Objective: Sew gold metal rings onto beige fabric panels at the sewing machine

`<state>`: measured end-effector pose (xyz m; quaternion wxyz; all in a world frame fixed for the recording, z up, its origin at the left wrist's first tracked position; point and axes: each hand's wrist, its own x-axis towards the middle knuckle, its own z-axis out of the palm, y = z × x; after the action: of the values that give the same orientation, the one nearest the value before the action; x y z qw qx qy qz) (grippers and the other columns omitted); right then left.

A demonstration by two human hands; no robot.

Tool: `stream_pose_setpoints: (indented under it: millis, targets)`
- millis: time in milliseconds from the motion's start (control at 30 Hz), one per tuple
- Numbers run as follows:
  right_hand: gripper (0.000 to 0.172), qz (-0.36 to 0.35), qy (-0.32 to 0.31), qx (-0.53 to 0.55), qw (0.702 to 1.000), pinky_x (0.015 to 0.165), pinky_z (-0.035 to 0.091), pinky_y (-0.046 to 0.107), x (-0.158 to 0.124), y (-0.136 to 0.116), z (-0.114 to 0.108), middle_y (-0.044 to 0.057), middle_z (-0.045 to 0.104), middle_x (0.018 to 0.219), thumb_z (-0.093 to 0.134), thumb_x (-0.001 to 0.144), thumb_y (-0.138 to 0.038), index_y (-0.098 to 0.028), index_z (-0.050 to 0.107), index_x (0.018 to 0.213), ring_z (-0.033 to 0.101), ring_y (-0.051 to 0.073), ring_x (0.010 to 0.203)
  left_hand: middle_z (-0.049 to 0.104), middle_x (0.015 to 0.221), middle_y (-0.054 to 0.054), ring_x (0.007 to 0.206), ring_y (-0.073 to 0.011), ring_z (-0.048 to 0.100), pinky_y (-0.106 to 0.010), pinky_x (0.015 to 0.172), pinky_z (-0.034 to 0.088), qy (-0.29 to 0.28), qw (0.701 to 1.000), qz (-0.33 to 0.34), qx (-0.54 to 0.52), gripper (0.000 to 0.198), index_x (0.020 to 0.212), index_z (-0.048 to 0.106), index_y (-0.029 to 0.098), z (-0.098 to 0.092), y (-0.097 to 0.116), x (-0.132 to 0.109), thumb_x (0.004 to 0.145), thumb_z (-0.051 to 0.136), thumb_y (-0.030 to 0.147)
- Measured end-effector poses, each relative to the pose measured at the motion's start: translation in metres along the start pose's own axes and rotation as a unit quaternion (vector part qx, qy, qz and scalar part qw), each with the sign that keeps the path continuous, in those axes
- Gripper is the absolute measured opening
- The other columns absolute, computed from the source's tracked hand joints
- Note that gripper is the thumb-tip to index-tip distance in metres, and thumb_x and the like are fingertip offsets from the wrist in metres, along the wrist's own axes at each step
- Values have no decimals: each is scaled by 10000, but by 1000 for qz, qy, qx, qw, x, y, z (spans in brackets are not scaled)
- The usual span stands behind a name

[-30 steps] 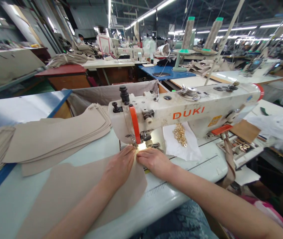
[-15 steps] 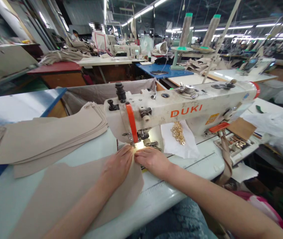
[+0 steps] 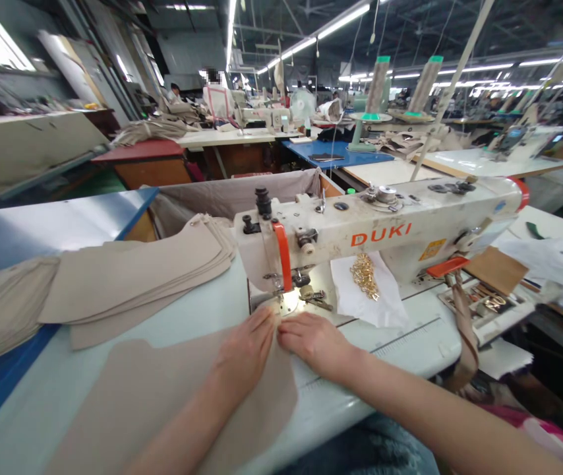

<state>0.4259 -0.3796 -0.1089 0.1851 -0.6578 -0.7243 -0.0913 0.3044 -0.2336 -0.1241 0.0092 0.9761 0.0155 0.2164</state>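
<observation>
A beige fabric panel (image 3: pixel 163 369) lies flat on the sewing machine bed, its far corner just in front of the lit needle area (image 3: pixel 287 302) of the white sewing machine (image 3: pixel 385 227). My left hand (image 3: pixel 249 349) rests on the panel with its fingers pressed together, the fingertips at the corner. Close beside it, my right hand (image 3: pixel 314 340) has curled fingers pinching the panel's right edge. The fingertips of both hands nearly meet; the bit of fabric between them is partly hidden.
Stacked beige panels (image 3: pixel 133 277) lie on the left. Right of the needle, gold metal hardware (image 3: pixel 364 277) sits on white paper (image 3: pixel 393 303). An open parts tray (image 3: pixel 489 310) is at the right, with a hanging beige strap (image 3: pixel 467 343). Other workstations and people are further back.
Both hands have drawn slightly back from the needle toward me, with the panel's corner between them. The camera view has tilted up and shifted left.
</observation>
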Motion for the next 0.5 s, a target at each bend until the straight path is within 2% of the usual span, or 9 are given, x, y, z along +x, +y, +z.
stream_pose_setpoints:
  millis: [100,200,300,433,500]
  targets:
    - [115,-18,36,24,999,871,466,293,-10,-21,2,57,680,1004,528,916,-179,-137,626,874,588,175,966,658,1173,-93,1106,-196,596,-326,927,521,9,1000,20,13,351,1133,608,140,-11,11,-25,933,325,191]
    - [127,-21,65,35,997,852,473,302,-15,-33,3,59,686,992,513,922,-170,-132,627,881,591,180,957,669,1117,-97,1052,-193,613,-333,905,529,44,998,-10,-33,308,1121,596,140,-18,19,-32,934,360,206]
    - [124,-24,67,41,997,846,474,294,-15,-36,1,56,687,988,517,919,-167,-129,632,895,596,175,951,673,1003,-85,948,-195,620,-351,850,539,61,990,-81,-97,233,1045,600,154,-19,21,-22,916,414,211]
    - [121,-16,73,45,996,822,486,293,-14,-34,1,50,693,984,525,913,-168,-140,639,884,605,175,927,628,867,-47,852,-199,581,-359,780,521,35,979,-134,-150,125,831,599,190,-18,18,-4,855,481,157]
    - [112,-11,77,49,996,820,490,295,-14,-33,3,48,694,986,533,907,-166,-142,639,884,608,178,925,608,853,-37,848,-202,560,-365,779,503,17,976,-144,-162,113,787,587,198,-18,16,0,834,498,146]
